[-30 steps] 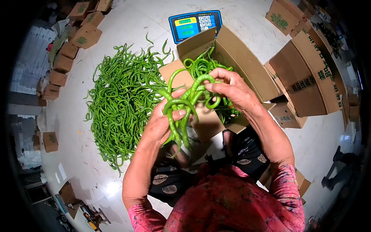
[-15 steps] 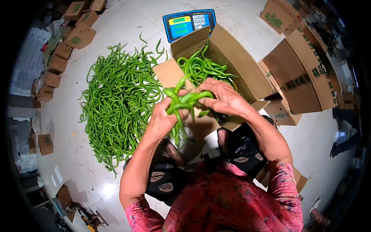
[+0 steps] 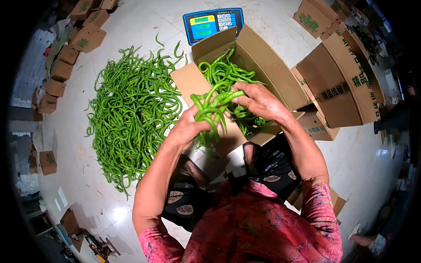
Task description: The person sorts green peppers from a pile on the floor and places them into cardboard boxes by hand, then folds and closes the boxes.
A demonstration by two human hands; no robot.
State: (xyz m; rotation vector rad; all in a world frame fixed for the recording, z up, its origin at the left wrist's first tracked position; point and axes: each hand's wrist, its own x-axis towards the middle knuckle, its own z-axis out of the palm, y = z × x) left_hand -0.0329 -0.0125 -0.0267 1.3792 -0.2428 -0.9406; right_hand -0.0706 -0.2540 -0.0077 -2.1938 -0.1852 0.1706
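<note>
My left hand (image 3: 186, 127) is closed round a bunch of long green peppers (image 3: 209, 108), in front of the open cardboard box (image 3: 272, 70). The fingers of my right hand (image 3: 259, 101) pinch the upper right end of the same bunch, over the box's near edge. Inside the box lie more curled green peppers (image 3: 226, 72). A large pile of green peppers (image 3: 129, 114) is spread on the floor to the left of my left hand.
Behind the box stands a blue scale display (image 3: 213, 24). Large open cartons (image 3: 335, 83) are at the right, and small boxes (image 3: 89, 38) line the upper left. A person's foot (image 3: 354, 230) shows at the lower right.
Both hands and the bunch have shifted slightly left in view, with the peppers rearranged between them. The foot at the lower right has come into view since the earliest frame.
</note>
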